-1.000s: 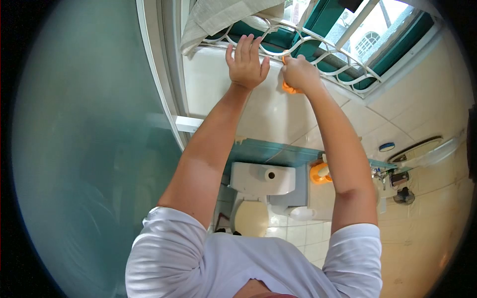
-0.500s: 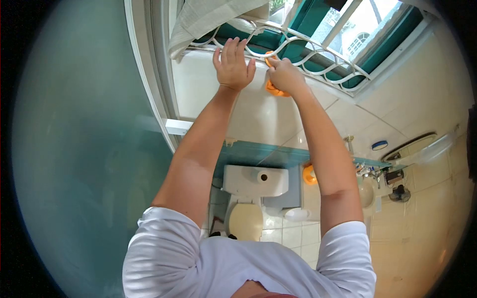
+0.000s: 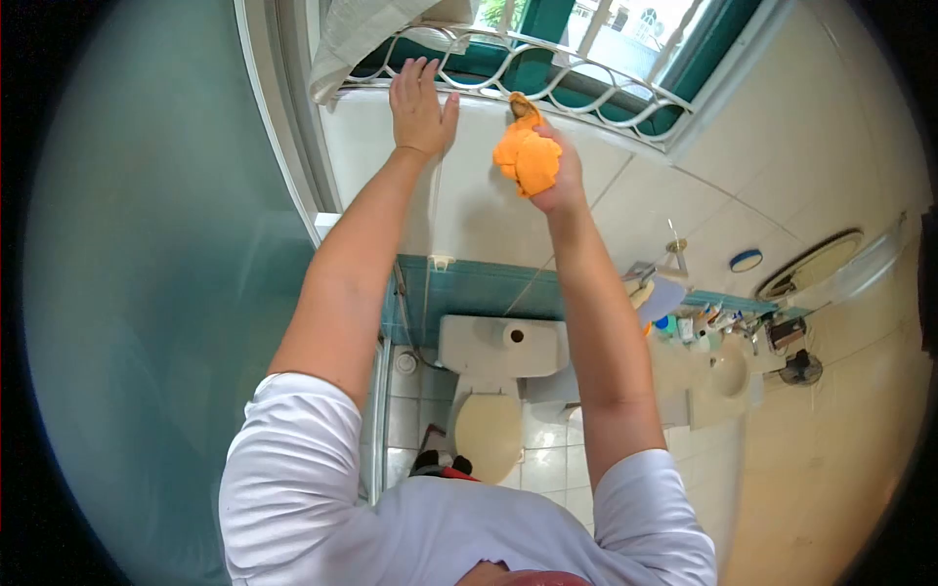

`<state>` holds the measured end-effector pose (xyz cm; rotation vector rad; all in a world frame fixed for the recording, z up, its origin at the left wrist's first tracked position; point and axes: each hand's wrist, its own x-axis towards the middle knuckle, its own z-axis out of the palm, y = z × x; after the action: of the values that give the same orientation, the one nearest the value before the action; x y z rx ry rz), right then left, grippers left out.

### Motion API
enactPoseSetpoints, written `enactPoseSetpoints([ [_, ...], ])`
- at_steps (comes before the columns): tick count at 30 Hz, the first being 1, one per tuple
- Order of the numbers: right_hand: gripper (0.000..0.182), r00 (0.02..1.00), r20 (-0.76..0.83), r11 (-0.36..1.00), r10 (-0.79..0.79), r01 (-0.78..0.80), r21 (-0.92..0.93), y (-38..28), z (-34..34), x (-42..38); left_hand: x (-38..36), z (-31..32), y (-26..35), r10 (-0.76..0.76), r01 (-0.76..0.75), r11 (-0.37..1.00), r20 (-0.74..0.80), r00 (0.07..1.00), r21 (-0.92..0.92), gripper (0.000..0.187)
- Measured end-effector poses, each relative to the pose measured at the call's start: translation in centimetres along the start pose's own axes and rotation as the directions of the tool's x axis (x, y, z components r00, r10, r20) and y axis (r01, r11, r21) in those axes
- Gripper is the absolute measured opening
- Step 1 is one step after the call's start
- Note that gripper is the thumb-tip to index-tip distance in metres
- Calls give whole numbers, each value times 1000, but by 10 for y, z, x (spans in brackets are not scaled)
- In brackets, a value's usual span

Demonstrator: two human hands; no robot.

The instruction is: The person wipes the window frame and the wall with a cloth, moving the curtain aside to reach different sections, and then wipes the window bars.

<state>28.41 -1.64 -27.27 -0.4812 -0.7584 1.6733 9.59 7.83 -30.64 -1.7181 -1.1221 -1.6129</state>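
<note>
An orange cloth [image 3: 529,159] is bunched in my right hand [image 3: 564,174], with a dark, dirty-looking patch at its upper end. My right hand is turned so the cloth faces me, just below the white window grille [image 3: 479,90]. My left hand [image 3: 420,115] lies open against the wall at the lower edge of the grille, fingers stretched upward and slightly apart. Behind the grille is a window with a green frame [image 3: 532,59]. A pale curtain [image 3: 357,44] hangs to the left of my left hand.
A frosted glass panel [image 3: 156,293] fills the left side. Below my arms stands a toilet [image 3: 489,427] with a paper roll [image 3: 515,337] on its tank. To the right are a sink [image 3: 730,369], several bottles, a mirror [image 3: 811,266] and a small fan [image 3: 801,367].
My right hand has drawn back from the grille and turned over, bringing the orange cloth and its dark patch into view. My left hand remains at the grille. The view has shifted slightly.
</note>
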Motion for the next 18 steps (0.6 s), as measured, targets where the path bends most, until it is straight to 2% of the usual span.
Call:
enactPoseSetpoints([
  [2,34,994,105,996,14,-24,91,8,-6,-12,-13,-11,16,-25,22,999,80,997,31,51],
  [3,33,994,110,993,4,-16,114,11,-7,-17,-20,-19,25,-39,33,998,117,992,50,50],
  [4,33,993,116,990,-9,-7,140,16,-6,-20,-24,-25,33,-102,146,972,231,968,-185,43],
  [5,32,992,122,986,-21,1,165,19,-5,-24,-28,-32,41,-238,429,772,412,880,-470,42],
  [6,31,989,144,985,-28,3,172,22,-2,-30,-24,-51,57,-276,668,420,615,739,-614,41],
  [7,30,986,162,984,-31,2,177,23,4,-38,-24,-66,72,-209,810,-9,793,572,-586,40],
  [8,28,983,180,984,-32,-1,179,25,7,-44,-29,-77,84,-202,820,-30,807,555,-571,39],
  [10,26,993,103,982,-53,33,188,32,2,-44,-34,-91,100,-184,834,-73,829,528,-547,37],
  [13,26,997,20,989,-80,76,128,35,0,-50,-43,-91,100,-253,818,103,780,572,-566,32],
  [16,25,997,-15,993,-77,78,88,37,4,-55,-43,-94,102,-273,836,74,795,542,-544,26],
  [18,25,992,-37,990,-120,122,75,41,6,-53,-38,-99,109,-414,809,5,735,537,-588,23],
])
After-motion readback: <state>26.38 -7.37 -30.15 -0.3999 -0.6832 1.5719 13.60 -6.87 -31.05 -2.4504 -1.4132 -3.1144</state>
